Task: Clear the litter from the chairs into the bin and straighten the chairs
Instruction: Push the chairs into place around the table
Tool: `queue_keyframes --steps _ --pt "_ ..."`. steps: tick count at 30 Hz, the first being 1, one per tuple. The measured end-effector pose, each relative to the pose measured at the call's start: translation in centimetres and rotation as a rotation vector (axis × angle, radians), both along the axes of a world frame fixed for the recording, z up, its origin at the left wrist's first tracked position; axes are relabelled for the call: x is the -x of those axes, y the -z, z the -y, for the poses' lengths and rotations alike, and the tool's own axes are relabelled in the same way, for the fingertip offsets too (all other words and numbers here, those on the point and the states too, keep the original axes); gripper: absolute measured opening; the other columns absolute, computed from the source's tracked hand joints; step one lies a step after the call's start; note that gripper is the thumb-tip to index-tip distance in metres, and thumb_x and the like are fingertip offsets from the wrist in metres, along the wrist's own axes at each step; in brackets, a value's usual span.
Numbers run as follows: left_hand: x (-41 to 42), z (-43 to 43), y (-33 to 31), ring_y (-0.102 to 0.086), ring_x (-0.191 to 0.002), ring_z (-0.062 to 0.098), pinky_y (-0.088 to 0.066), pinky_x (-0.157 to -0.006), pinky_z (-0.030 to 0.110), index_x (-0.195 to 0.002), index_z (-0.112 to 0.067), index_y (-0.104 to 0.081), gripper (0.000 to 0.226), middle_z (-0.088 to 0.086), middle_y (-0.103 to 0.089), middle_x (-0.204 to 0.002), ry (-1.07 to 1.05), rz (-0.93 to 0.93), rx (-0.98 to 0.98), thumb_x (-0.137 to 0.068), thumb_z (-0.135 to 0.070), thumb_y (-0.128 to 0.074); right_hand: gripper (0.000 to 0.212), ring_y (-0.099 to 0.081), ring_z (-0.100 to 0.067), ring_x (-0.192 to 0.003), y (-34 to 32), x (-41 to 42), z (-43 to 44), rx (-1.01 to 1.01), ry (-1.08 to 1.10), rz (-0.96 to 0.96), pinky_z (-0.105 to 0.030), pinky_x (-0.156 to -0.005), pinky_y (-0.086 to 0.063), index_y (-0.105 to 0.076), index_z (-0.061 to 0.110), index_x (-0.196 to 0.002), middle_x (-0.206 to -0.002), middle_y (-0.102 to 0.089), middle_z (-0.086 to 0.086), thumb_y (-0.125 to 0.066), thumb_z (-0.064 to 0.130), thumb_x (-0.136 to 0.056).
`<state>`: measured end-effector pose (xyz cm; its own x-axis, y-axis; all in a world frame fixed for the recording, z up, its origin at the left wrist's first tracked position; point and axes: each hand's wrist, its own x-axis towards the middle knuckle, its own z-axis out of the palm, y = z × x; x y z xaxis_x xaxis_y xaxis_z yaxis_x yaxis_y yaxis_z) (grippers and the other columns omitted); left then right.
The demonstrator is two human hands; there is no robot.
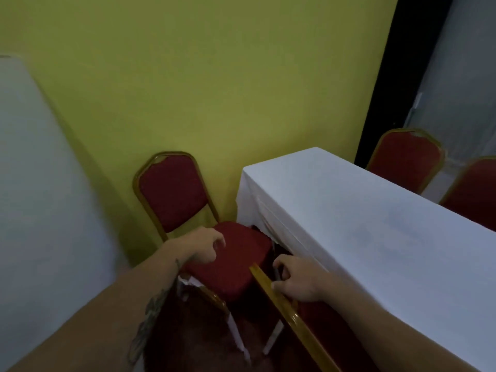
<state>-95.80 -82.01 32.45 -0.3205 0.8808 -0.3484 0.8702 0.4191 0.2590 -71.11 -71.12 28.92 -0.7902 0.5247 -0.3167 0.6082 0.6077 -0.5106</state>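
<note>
A red padded chair (171, 191) with a gold frame stands against the yellow wall, its seat (236, 253) turned toward the table's end. My left hand (204, 245) hovers over the seat's left side, fingers loosely bent with nothing in them. A nearer chair shows only its gold back rail (303, 326), running diagonally to the bottom edge. My right hand (295, 280) grips that rail near its upper end, thumb on top. A slim dark shape sits between its fingers; I cannot tell what it is. A white scrap (189, 281) pokes out under the seat's front-left corner. No bin is in view.
A long table with a white cloth (375, 224) fills the right side, its end close to the chair seat. Two more red chairs (408, 159) stand behind it at the far right. Another white-draped surface (40, 183) rises on the left. The floor is dark red.
</note>
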Motion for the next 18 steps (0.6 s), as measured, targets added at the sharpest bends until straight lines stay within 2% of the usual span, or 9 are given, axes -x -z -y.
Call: queue_keyframes --steps 4,7,9,13,18 --pt "5.8 0.8 -0.4 -0.062 -0.099 0.015 -0.058 -0.08 0.031 -0.124 -0.029 -0.063 0.045 -0.005 -0.06 -0.114 -0.121 0.026 -0.034 -0.085 -0.01 -0.05 0.053 -0.054 -0.002 -0.082 -1.2 6.6 -1.1 0.004 -0.065 -0.054 -0.021 -0.068 -0.042 -0.05 0.025 -0.134 -0.097 -0.053 0.015 -0.066 0.045 -0.087" --pt "9.6 1.2 -0.8 -0.063 -0.095 0.015 -0.059 -0.072 0.03 -0.12 -0.032 -0.063 0.043 -0.004 -0.059 -0.115 -0.181 0.056 -0.047 -0.084 -0.013 -0.049 0.053 -0.054 -0.002 -0.087 -1.8 10.7 -1.8 0.004 -0.102 -0.052 -0.018 -0.069 -0.041 -0.05 0.026 -0.134 -0.099 -0.052 0.017 -0.066 0.044 -0.087" --pt "13.6 1.4 -1.5 -0.061 -0.098 0.015 -0.055 -0.075 0.03 -0.12 -0.031 -0.063 0.042 -0.005 -0.059 -0.115 -0.191 0.05 -0.069 -0.085 -0.014 -0.048 0.055 -0.056 -0.008 -0.095 -2.1 15.0 -2.3 -0.023 -0.133 -0.054 -0.022 -0.076 -0.042 -0.05 0.027 -0.135 -0.104 -0.053 0.014 -0.066 0.046 -0.085" --pt "22.0 1.1 -2.8 -0.061 -0.097 0.013 -0.054 -0.08 0.03 -0.12 -0.027 -0.065 0.041 -0.006 -0.064 -0.107 -0.219 -0.006 -0.163 -0.086 -0.013 -0.047 0.054 -0.058 -0.011 -0.094 -2.7 23.7 -3.6 -0.036 -0.141 -0.077 -0.028 -0.083 -0.05 -0.051 0.026 -0.134 -0.102 -0.054 0.011 -0.067 0.043 -0.085" --pt "29.6 0.3 -4.8 -0.059 -0.101 0.016 -0.05 -0.084 0.028 -0.122 -0.023 -0.065 0.043 -0.004 -0.061 -0.108 -0.201 -0.108 -0.197 -0.087 -0.008 -0.046 0.052 -0.057 -0.009 -0.095 -2.7 31.8 -4.7 -0.028 -0.15 -0.061 -0.027 -0.083 -0.05 -0.051 0.026 -0.132 -0.103 -0.057 0.013 -0.065 0.042 -0.085"
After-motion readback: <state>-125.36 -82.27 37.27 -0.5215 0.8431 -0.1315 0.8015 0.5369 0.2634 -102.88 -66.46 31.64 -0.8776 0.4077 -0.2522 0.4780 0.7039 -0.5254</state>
